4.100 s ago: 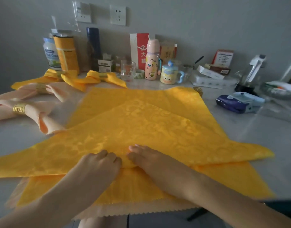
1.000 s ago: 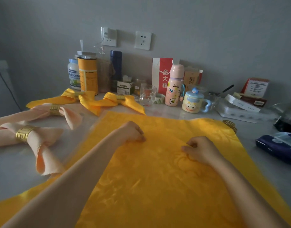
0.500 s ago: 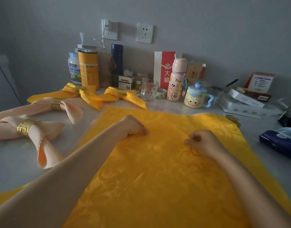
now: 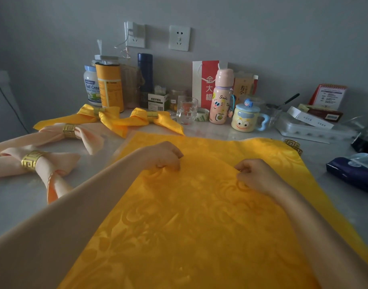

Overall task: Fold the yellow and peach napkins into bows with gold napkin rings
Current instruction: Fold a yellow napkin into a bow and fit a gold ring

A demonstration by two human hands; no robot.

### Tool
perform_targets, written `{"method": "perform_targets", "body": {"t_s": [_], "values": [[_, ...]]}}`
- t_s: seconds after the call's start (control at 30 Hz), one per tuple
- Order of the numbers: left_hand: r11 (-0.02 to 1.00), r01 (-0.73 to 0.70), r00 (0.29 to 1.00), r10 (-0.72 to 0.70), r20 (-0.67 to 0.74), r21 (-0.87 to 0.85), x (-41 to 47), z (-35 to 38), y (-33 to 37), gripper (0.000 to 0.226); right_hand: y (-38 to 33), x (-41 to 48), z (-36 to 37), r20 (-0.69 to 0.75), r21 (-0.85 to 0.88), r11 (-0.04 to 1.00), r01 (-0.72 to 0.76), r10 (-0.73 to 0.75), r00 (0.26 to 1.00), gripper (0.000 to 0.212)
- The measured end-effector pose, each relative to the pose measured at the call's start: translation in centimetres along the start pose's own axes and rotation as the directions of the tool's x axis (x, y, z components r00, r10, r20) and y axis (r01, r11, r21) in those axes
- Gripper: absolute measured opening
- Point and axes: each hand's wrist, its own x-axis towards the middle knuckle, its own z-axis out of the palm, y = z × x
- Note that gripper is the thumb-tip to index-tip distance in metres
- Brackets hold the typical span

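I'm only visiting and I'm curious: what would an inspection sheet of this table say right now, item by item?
Surface: pale table, its middle covered by cloth.
Job's things: yellow napkin spread flat; two yellow bows and two peach bows at the left, each in a gold ring; spare gold ring by the napkin's far right corner.
Clutter: tins, flask, glass, pink bottle, face mug and boxes along the wall; blue pack at right.
Grippers: left hand and right hand each pinch the yellow napkin.
Cables: charger in the left socket, thin wire hanging; dark cable far left.
Surroundings: grey wall; second socket unused.
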Motion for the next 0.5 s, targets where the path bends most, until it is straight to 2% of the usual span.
{"method": "perform_targets", "body": {"t_s": [0.1,0.23,0.33,0.43,0.5], "values": [[0.995,-0.033,0.999,0.031,0.026,0.089,-0.3,-0.2,-0.3,0.036,0.1,0.1,0.1,-0.036,-0.011,0.999,0.038,-0.038,0.999,0.016],[0.991,-0.106,0.988,0.114,-0.105,0.077,-0.2,0.8,-1.1,0.015,0.2,0.3,0.8,-0.031,-0.047,0.998,0.047,-0.049,0.998,0.023],[0.983,-0.156,0.962,0.173,-0.211,0.096,-0.6,1.7,-1.7,0.019,0.1,0.2,1.0,-0.044,-0.051,0.994,0.097,-0.099,0.994,0.028],[0.978,-0.19,0.945,0.207,-0.254,0.09,-1.1,2.1,-2.1,0.034,-0.1,0.1,1.2,-0.06,-0.033,0.99,0.135,-0.137,0.989,0.033],[0.972,-0.224,0.931,0.234,-0.281,0.068,-1.4,2.3,-2.5,0.035,-0.3,0.0,1.4,-0.076,-0.014,0.987,0.161,-0.162,0.984,0.033]]}}
